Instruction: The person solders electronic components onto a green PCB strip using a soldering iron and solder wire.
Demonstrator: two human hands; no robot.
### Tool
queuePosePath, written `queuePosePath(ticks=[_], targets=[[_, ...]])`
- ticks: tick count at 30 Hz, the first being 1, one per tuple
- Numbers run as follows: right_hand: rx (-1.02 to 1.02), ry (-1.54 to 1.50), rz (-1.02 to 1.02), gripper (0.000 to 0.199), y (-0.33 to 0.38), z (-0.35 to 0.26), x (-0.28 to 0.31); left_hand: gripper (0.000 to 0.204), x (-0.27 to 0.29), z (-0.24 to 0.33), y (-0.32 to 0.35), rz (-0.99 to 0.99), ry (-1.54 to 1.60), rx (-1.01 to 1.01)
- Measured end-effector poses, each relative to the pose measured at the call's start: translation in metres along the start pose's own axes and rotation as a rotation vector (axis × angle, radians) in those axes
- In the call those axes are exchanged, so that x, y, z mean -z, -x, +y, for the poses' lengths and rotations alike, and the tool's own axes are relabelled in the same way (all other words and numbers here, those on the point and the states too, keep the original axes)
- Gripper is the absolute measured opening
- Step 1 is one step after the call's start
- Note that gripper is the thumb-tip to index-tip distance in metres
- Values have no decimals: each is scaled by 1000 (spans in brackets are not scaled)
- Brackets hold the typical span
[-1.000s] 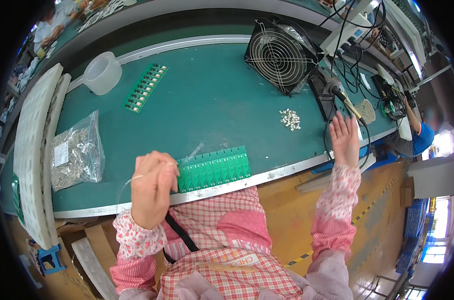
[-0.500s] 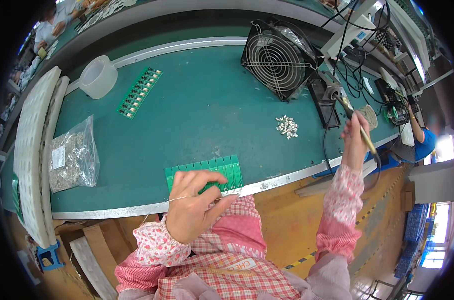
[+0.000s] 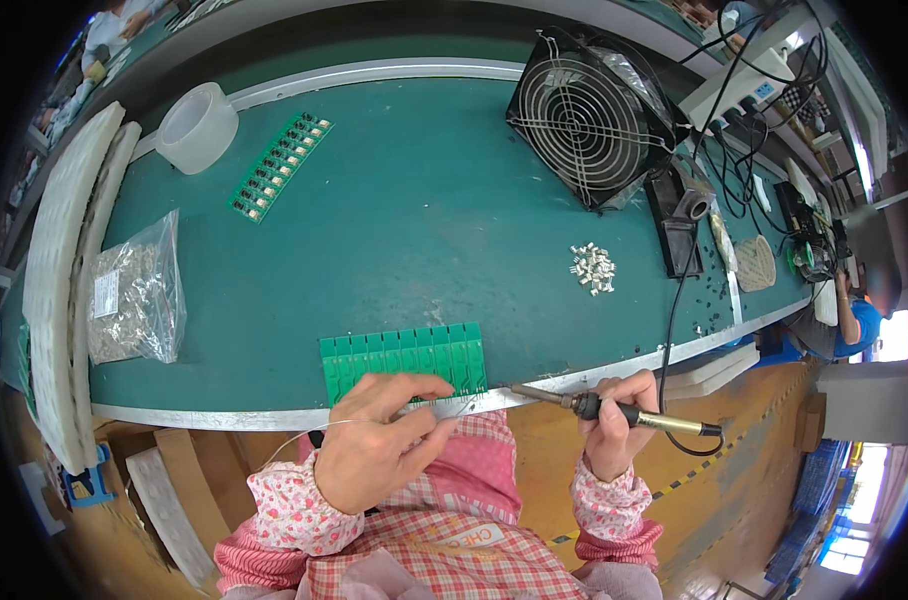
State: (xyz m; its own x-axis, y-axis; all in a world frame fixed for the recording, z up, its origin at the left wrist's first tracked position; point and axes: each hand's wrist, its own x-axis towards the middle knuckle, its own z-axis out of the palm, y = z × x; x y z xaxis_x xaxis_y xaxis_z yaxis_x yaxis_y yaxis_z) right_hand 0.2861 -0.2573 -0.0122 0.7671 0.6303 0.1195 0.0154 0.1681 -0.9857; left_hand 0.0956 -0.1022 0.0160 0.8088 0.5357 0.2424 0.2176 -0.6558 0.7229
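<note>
Clear bag (image 3: 134, 295) at the table's left holds small metal parts; an open white tub (image 3: 197, 125) sits far left, contents unseen. Right hand (image 3: 614, 432) clamps a soldering iron (image 3: 614, 410), long axis across, tip pointing left at the green board (image 3: 404, 360) on the table's near edge. Left hand (image 3: 379, 440) pinches solder wire (image 3: 304, 435), fingers on the board.

A circuit board (image 3: 404, 357) is being kept at the tabletop (image 3: 414, 220) near edge; a fan (image 3: 589, 125) is being stood far right, a parts bag (image 3: 134, 290) left.

A green circuit board (image 3: 404, 358) lies on a teal bench mat (image 3: 404, 220) beside pink floral sleeves (image 3: 294, 515).
</note>
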Motion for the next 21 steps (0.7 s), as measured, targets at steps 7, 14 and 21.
queuePosePath(ticks=[7,14,21], targets=[[-7,-20,-105,22,2,11,2,17,-4,-2,-4,28,-10,-47],[-15,5,-141,21,0,10,1,20,-7,-1,-6,8,-50,-19],[1,27,-159,21,-1,11,2,21,-6,-1,-7,17,-32,-26]])
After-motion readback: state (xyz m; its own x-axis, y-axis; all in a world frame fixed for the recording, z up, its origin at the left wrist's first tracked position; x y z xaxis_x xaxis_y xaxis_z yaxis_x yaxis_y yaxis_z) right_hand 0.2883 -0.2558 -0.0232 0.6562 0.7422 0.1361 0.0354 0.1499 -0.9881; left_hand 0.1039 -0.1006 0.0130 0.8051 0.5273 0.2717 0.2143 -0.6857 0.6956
